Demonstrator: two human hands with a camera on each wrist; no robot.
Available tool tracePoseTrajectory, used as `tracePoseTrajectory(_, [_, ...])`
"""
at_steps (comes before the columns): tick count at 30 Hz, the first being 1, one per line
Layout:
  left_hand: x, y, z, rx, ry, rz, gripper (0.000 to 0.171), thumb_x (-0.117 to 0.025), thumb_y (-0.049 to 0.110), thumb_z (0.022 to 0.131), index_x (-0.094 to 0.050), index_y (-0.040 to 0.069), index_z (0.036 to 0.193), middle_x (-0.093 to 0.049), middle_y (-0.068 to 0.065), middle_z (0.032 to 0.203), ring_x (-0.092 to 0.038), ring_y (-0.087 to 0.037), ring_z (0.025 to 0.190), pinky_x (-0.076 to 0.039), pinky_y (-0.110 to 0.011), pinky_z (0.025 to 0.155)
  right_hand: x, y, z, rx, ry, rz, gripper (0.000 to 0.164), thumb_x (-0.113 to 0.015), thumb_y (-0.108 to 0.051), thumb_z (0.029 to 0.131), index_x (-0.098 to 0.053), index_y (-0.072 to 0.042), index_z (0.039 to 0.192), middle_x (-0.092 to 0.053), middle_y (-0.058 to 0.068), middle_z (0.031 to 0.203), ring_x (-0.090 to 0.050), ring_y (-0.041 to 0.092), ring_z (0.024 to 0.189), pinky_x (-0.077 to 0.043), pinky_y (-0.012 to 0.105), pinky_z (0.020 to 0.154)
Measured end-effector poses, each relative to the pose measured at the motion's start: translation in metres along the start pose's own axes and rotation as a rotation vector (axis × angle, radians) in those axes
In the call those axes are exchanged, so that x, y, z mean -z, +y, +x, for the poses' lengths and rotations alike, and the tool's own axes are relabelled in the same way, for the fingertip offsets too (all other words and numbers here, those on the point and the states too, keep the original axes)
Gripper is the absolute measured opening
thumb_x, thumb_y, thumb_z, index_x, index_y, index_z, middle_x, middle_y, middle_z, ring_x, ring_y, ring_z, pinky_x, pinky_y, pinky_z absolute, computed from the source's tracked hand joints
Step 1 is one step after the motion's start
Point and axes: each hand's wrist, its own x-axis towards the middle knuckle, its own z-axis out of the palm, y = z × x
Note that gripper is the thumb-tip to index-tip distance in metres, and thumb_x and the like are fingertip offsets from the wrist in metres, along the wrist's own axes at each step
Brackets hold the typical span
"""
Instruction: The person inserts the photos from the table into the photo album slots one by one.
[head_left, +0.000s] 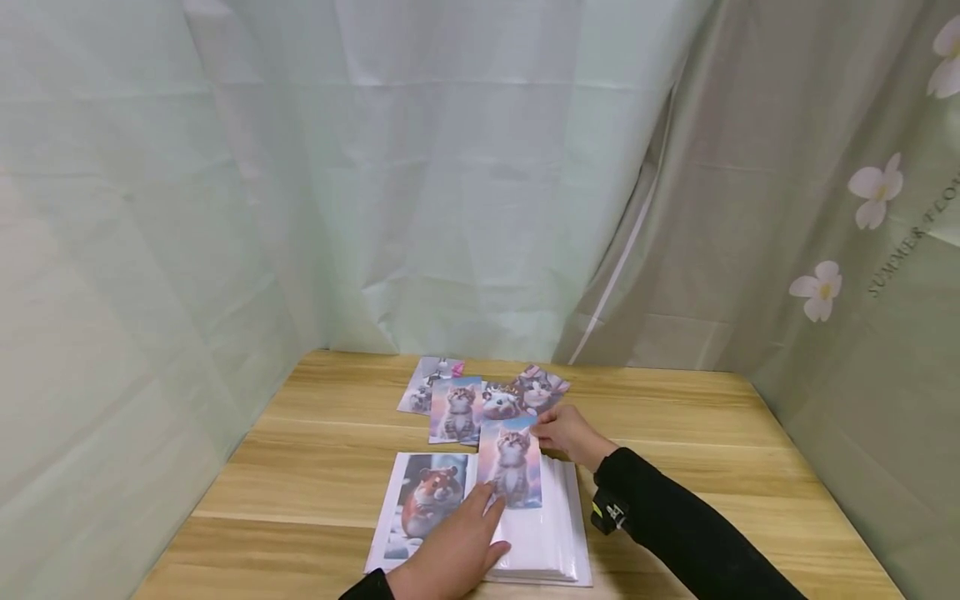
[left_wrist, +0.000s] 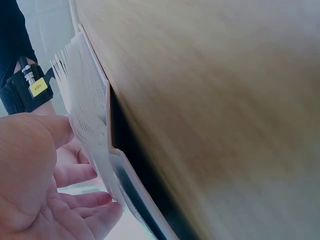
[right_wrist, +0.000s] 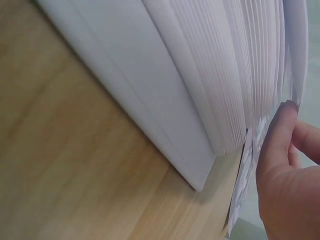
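Note:
An open photo album lies near the table's front, with a hamster picture on its left page. Over the right page is a kitten picture card, its upper part reaching past the album's far edge. My right hand pinches this card at its right edge near the top; in the right wrist view the right hand has thumb and finger on the sheet. My left hand rests on the album, fingertips at the card's lower left. From the left wrist, the left hand shows fingers extended against the pages.
Several loose picture cards lie beyond the album: another kitten card, a white furry animal card, a grey cat card and a grey-toned card. Pale curtains hang behind the wooden table.

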Motion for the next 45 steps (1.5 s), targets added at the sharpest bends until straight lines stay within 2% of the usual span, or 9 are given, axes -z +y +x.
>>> tracePoseTrajectory(4, [0.0,-0.001,0.001,-0.017,0.012,0.013,0.057,-0.063,0.039,0.098,-0.055,-0.002,0.137,-0.049,-0.022,0.142,-0.053,-0.031,0.129,-0.051,-0.037,0.099,0.001,0.0,-0.005,0.027,-0.01,-0.03,0.005,-0.065,0.008,0.091,-0.064,0.011,0.095,-0.063,0.014,0.093,-0.067,0.019,0.082,-0.06,0.035,0.076])
tracePoseTrajectory(12, [-0.002,-0.001,0.001,-0.028,0.027,0.007,0.056,-0.065,0.038,0.097,-0.055,0.0,0.137,-0.05,-0.022,0.14,-0.057,-0.03,0.124,-0.053,-0.036,0.097,0.005,-0.001,-0.011,0.027,-0.03,-0.064,0.007,-0.067,0.005,0.092,-0.064,0.006,0.086,-0.065,0.012,0.088,-0.065,0.016,0.074,-0.059,0.031,0.07])
tracePoseTrajectory(17, [-0.001,-0.001,0.001,-0.023,0.013,-0.008,0.057,-0.064,0.039,0.097,-0.054,-0.001,0.138,-0.05,-0.022,0.141,-0.057,-0.03,0.124,-0.052,-0.037,0.098,0.005,-0.004,-0.007,0.043,-0.035,-0.09,0.005,-0.068,0.003,0.091,-0.067,0.007,0.09,-0.067,0.013,0.09,-0.067,0.018,0.076,-0.06,0.034,0.073])
tracePoseTrajectory(20, [0.0,-0.002,0.001,-0.022,0.011,-0.01,0.057,-0.063,0.039,0.098,-0.054,-0.001,0.138,-0.049,-0.022,0.141,-0.056,-0.03,0.125,-0.052,-0.037,0.099,0.004,-0.01,-0.001,0.095,-0.033,-0.171,0.006,-0.068,-0.001,0.092,-0.069,0.006,0.093,-0.067,0.011,0.09,-0.067,0.018,0.078,-0.06,0.035,0.075])
tracePoseTrajectory(24, [0.0,-0.002,0.001,-0.02,0.009,-0.005,0.058,-0.063,0.039,0.098,-0.054,-0.001,0.138,-0.05,-0.022,0.14,-0.056,-0.03,0.125,-0.052,-0.037,0.098,0.001,-0.015,0.011,0.221,-0.051,-0.324,0.007,-0.07,-0.004,0.092,-0.072,0.003,0.094,-0.067,0.005,0.086,-0.063,0.014,0.077,-0.057,0.031,0.071])
tracePoseTrajectory(29, [0.002,0.0,0.0,-0.026,0.002,-0.006,0.058,-0.064,0.039,0.097,-0.055,-0.001,0.138,-0.051,-0.022,0.14,-0.057,-0.031,0.124,-0.054,-0.037,0.096,-0.001,-0.016,0.019,0.381,-0.128,-0.481,0.008,-0.068,-0.001,0.093,-0.074,0.001,0.097,-0.069,0.002,0.088,-0.063,0.015,0.083,-0.055,0.029,0.073])
tracePoseTrajectory(35, [0.001,0.0,0.0,-0.039,0.001,0.022,0.056,-0.063,0.038,0.098,-0.056,0.0,0.138,-0.053,-0.019,0.14,-0.055,-0.031,0.127,-0.054,-0.036,0.095,-0.003,-0.023,0.019,0.509,-0.243,-0.631,0.014,-0.064,0.004,0.094,-0.076,-0.003,0.096,-0.072,0.006,0.094,-0.068,0.021,0.089,-0.056,0.031,0.077])
tracePoseTrajectory(40, [0.001,0.0,-0.001,-0.045,0.015,0.035,0.054,-0.063,0.037,0.098,-0.057,0.0,0.137,-0.053,-0.019,0.139,-0.054,-0.03,0.128,-0.054,-0.036,0.095,-0.006,-0.025,0.02,0.571,-0.29,-0.66,0.018,-0.062,0.008,0.093,-0.076,-0.003,0.092,-0.074,0.008,0.094,-0.069,0.025,0.093,-0.057,0.031,0.08])
tracePoseTrajectory(45, [0.003,0.003,-0.003,-0.099,0.036,0.08,0.054,-0.064,0.037,0.097,-0.058,-0.001,0.135,-0.054,-0.017,0.138,-0.054,-0.027,0.128,-0.056,-0.032,0.089,-0.009,-0.023,0.022,0.523,-0.289,-0.636,0.021,-0.061,0.009,0.093,-0.077,-0.005,0.089,-0.074,0.006,0.093,-0.069,0.026,0.096,-0.057,0.031,0.081])
